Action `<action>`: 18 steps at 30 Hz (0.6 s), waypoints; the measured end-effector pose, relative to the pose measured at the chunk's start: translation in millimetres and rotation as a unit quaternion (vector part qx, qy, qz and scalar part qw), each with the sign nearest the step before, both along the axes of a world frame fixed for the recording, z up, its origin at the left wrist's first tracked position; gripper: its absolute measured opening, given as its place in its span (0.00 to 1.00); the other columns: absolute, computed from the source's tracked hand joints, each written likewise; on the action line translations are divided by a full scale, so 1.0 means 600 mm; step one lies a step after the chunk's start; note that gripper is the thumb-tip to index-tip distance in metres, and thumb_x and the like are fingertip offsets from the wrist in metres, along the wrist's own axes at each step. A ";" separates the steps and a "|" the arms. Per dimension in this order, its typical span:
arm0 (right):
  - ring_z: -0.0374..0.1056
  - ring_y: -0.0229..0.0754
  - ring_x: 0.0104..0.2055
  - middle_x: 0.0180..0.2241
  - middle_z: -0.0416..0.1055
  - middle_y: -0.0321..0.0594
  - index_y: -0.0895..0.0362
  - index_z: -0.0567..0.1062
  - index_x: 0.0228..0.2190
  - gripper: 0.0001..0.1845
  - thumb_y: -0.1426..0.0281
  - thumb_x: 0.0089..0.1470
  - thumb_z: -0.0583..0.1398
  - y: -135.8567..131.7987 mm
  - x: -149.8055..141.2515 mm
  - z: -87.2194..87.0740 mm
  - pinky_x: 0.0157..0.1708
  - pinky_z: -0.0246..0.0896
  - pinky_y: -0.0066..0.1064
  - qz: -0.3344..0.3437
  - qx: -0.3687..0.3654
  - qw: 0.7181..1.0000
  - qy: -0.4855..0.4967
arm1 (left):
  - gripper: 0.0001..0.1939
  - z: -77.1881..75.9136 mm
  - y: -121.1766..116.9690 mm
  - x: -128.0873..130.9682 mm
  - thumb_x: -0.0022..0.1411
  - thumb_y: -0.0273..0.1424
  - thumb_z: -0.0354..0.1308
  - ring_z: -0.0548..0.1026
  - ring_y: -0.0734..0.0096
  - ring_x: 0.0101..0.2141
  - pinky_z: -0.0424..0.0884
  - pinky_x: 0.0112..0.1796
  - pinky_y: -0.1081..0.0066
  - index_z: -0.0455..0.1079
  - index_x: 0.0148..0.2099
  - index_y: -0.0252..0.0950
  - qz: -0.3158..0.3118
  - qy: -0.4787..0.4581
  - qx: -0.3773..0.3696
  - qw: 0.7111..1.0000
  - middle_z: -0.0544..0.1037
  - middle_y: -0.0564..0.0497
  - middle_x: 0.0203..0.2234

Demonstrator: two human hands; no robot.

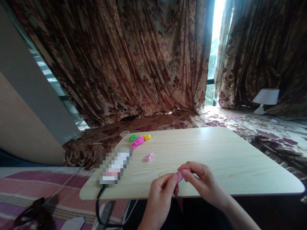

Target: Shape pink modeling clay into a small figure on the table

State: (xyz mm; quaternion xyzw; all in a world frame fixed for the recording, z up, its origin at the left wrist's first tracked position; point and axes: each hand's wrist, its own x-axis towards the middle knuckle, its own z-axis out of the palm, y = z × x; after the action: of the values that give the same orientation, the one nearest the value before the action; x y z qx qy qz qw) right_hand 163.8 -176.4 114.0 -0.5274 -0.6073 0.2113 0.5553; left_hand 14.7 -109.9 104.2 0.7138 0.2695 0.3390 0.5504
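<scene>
Both my hands meet near the front edge of a pale wooden table [227,153]. My left hand [160,191] and my right hand [201,182] pinch a small pink balloon [180,175] between their fingertips; most of it is hidden by the fingers. Another small pink balloon [149,156] lies loose on the table just beyond my hands. Farther back at the left edge sit a green balloon [132,138], a magenta balloon [137,142] and a yellow-orange balloon [147,137], bunched together.
A blurred-out object [114,166] with a black cable [98,207] lies at the table's front left corner. Brown patterned curtains [134,57] hang behind. A white lamp [265,99] stands at the back right. Striped bedding [35,191] lies at the lower left.
</scene>
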 end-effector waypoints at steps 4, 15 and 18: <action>0.68 0.41 0.34 0.30 0.74 0.39 0.58 0.76 0.37 0.12 0.65 0.58 0.56 0.005 0.001 -0.013 0.35 0.63 0.30 0.013 -0.028 0.998 0.048 | 0.12 0.004 -0.001 0.004 0.58 0.35 0.57 0.67 0.71 0.28 0.62 0.31 0.75 0.74 0.42 0.36 0.010 -0.033 -0.021 0.999 0.72 0.52 0.24; 0.65 0.42 0.36 0.29 0.69 0.40 0.56 0.73 0.26 0.15 0.71 0.60 0.51 0.018 -0.024 -0.009 0.42 0.59 0.36 -0.064 0.034 0.995 -0.064 | 0.22 0.009 0.009 0.034 0.62 0.44 0.49 0.62 0.63 0.55 0.54 0.55 0.66 0.69 0.52 0.38 -0.065 -0.202 -0.304 0.929 0.70 0.46 0.53; 0.62 0.46 0.47 0.41 0.68 0.44 0.56 0.70 0.30 0.11 0.74 0.59 0.49 0.036 -0.045 -0.009 0.53 0.50 0.43 -0.109 0.089 0.985 -0.103 | 0.27 0.006 0.002 0.066 0.62 0.48 0.45 0.65 0.61 0.54 0.58 0.55 0.64 0.69 0.52 0.35 -0.120 -0.295 -0.431 0.844 0.71 0.44 0.51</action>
State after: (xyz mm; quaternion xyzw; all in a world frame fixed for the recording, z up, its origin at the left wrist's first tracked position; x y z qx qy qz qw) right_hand 136.6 -154.8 108.8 -0.5579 -0.6164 0.0393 0.5543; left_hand 54.0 -109.0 107.6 0.2977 0.1261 0.3143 0.8926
